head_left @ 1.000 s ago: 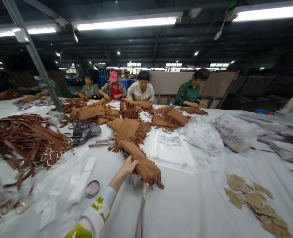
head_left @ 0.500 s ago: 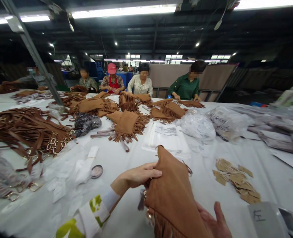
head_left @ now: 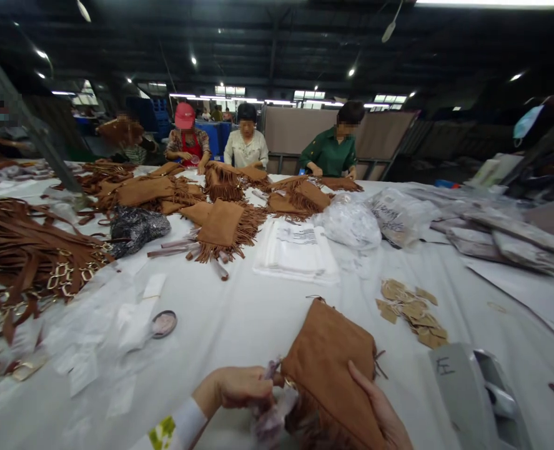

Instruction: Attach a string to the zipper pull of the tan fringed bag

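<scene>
A: Where do we have the brown fringed pouch [head_left: 330, 359]?

B: Right between our two hands, above the near part of the tabletop [head_left: 225, 331]. Its flat face rises ahead of our right fingers, and its blurred fringe hangs down between the hands.

A: How is our right hand [head_left: 382, 412] set?

B: Clamped on the pouch's right side. We see the thumb laid over the face; the other fingers are hidden behind it.

A: And our left hand [head_left: 245, 384]?

B: Its fingers are curled together on the plastic-wrapped piece [head_left: 274, 415], just beside the pouch's left edge. A small metal ring [head_left: 286, 382] sits just right of those fingertips. The wrapping is too blurred for us to tell more.

A: What else is near our fingers?

B: Beyond and to the right of the right fingers, a heap of tan tags [head_left: 412, 312]; farther right, a grey device [head_left: 468, 394]. Past the left fingers, to their left, a small round dish [head_left: 164, 324]. Straight beyond both hands, well apart from them, a stack of white printed bags [head_left: 298, 253].
</scene>
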A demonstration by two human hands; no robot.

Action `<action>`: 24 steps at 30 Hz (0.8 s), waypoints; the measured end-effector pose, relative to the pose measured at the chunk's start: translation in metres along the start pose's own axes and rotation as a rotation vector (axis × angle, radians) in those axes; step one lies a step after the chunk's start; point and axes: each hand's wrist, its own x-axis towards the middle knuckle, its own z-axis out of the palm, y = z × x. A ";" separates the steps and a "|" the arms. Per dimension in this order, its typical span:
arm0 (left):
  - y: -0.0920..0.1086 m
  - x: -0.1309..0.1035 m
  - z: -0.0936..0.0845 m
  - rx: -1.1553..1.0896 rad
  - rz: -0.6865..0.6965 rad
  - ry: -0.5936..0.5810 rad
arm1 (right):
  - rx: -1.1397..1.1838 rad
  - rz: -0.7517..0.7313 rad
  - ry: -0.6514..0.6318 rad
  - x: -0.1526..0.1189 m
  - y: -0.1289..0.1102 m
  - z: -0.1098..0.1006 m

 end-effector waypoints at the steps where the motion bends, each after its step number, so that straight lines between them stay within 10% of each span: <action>1: 0.000 -0.001 -0.001 -0.011 -0.007 -0.039 | 0.001 -0.046 0.020 0.002 0.001 0.000; 6: 0.005 -0.014 -0.027 -0.176 0.006 -0.177 | 0.020 -0.340 0.132 0.011 0.014 0.007; 13: -0.030 -0.028 -0.064 0.034 -0.079 0.204 | -0.050 -0.409 0.205 0.046 0.042 -0.008; 24: -0.079 -0.032 -0.057 0.518 0.012 0.570 | -0.082 -0.443 0.208 0.064 0.051 -0.025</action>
